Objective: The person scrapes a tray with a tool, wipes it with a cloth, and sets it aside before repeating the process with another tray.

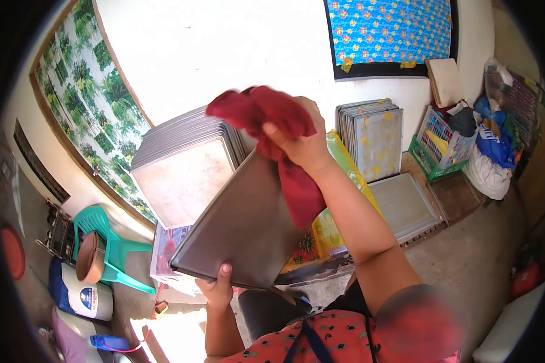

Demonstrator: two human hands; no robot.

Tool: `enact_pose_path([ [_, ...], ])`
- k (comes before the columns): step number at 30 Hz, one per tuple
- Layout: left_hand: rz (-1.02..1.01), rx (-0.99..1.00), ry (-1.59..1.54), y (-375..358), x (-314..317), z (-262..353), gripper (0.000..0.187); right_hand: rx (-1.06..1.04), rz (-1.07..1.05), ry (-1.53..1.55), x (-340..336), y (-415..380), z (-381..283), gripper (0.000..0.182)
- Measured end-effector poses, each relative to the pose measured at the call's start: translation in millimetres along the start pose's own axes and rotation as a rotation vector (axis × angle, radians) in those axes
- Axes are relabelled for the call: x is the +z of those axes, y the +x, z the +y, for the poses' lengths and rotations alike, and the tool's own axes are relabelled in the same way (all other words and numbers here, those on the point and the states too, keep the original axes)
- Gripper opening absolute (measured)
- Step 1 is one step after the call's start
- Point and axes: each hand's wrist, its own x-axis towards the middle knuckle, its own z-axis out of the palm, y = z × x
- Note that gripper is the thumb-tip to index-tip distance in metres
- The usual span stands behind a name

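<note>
A dark metal baking tray (236, 224) is held up at a tilt in the middle of the view. My left hand (219, 287) grips its lower edge, with the thumb on the tray's face. Near the upper corner of the tray, my right hand (300, 136) is closed on a dark red cloth (257, 112), part of which hangs down over the tray's right side. Behind the tray, a tall stack of similar trays (184, 172) leans on its side.
More trays (378, 142) stand against the wall, with a flat tray (406, 206) before them. A green crate (433, 163) and bags (490, 163) are at the right. At the left are a green chair (118, 248) holding a brown pot (91, 257), and a white-and-blue container (91, 299).
</note>
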Motion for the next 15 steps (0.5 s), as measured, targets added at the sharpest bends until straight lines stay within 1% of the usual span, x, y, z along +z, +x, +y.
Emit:
enact_pose_path([
  [1, 0.004, -0.010, -0.013, 1.2, 0.5, -1.9, 0.032, 0.048, 0.020, 0.031, 2.0, -5.8, 6.6, 0.047],
  [3, 0.013, -0.025, -0.042, 4.5, -1.4, -5.9, 0.036, 0.198, 0.147, 0.061, 15.7, -28.4, 13.8, 0.051],
  [4, 0.037, -0.062, -0.099, 5.8, -4.6, -8.3, 0.038, 0.273, 0.213, 0.077, 24.7, -45.8, 19.1, 0.053],
  [5, 0.063, -0.097, -0.154, 5.9, -9.5, -11.7, 0.042, 0.458, 0.156, 0.170, 38.7, -80.3, 32.1, 0.057],
  [7, 0.130, -0.162, -0.250, 3.2, -19.3, -18.0, 0.048, 0.732, 0.099, 0.263, 68.6, -163.4, 47.8, 0.062],
  [9, 0.214, -0.212, -0.336, -0.2, -32.6, -22.4, 0.056, 0.962, 0.156, 0.131, 82.0, -222.0, 28.0, 0.066],
  [10, 0.264, -0.243, -0.359, -1.7, -35.5, -20.4, 0.062, 1.099, 0.208, -0.003, 86.4, -244.6, 13.1, 0.068],
  [12, 0.337, -0.296, -0.385, -12.4, -60.7, -37.6, 0.064, 1.383, 0.207, -0.250, 105.8, -305.4, 12.2, 0.073],
  [13, 0.371, -0.322, -0.399, -15.0, -70.7, -40.8, 0.065, 1.424, 0.104, -0.242, 102.1, -305.6, -0.8, 0.074],
  [15, 0.407, -0.289, -0.455, -21.3, -76.9, -40.2, 0.059, 1.497, -0.106, -0.235, 90.6, -309.5, -25.7, 0.076],
])
